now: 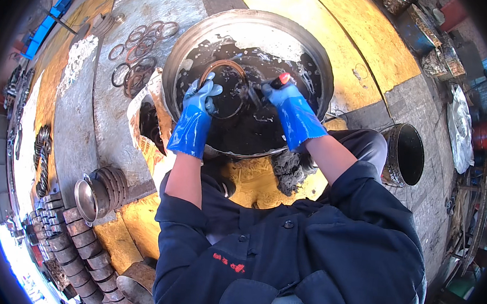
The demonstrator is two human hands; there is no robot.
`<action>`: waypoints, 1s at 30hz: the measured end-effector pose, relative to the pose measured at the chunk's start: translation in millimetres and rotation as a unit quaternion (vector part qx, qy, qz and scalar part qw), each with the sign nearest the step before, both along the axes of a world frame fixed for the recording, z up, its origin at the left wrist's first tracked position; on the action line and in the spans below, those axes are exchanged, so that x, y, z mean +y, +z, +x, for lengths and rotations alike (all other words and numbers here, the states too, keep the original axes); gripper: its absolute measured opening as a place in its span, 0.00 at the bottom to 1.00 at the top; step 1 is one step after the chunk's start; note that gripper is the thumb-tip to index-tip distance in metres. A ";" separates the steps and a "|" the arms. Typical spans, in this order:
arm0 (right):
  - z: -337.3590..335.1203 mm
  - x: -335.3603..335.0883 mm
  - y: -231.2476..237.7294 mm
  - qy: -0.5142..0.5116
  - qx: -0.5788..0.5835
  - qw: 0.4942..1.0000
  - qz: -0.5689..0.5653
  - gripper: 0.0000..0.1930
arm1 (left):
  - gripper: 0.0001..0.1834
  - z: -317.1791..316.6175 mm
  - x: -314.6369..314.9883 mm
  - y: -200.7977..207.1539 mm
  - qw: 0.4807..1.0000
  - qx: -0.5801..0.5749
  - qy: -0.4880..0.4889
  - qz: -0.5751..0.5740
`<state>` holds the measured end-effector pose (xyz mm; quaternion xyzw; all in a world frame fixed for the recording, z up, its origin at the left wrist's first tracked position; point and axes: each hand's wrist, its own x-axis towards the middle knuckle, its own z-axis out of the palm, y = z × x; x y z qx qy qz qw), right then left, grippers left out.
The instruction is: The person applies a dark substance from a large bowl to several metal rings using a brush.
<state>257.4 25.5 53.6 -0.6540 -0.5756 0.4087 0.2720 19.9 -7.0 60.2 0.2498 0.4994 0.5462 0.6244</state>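
Upper centre of frame: our left hand grips a brown ring over the metal basin of dark liquid. Our right hand is wrapped round a red-tipped tool, working end beside the ring; can't tell contact. Loose rings, upper left. 1 open drum, centre right.

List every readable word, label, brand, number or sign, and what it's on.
None readable.
Red marking on the chest of the dark blue jacket: too blurred to read.
Orange-red markings on the pale sack left of the metal basin: too small and blurred to tell if they are text.
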 end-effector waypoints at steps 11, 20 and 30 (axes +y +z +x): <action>18.4 -55.9 2.4 -0.110 0.066 0.970 -0.207 0.19 | 0.18 23.1 -1.4 0.6 0.971 0.194 -0.136 -0.018; 46.9 -30.9 4.8 0.026 0.171 0.982 0.080 0.07 | 0.18 32.5 -3.2 -27.2 0.633 0.632 -0.303 0.330; -2.0 -60.8 -14.1 0.031 0.256 0.965 -0.053 0.12 | 0.27 11.2 -28.8 -3.9 0.908 0.409 -0.076 0.060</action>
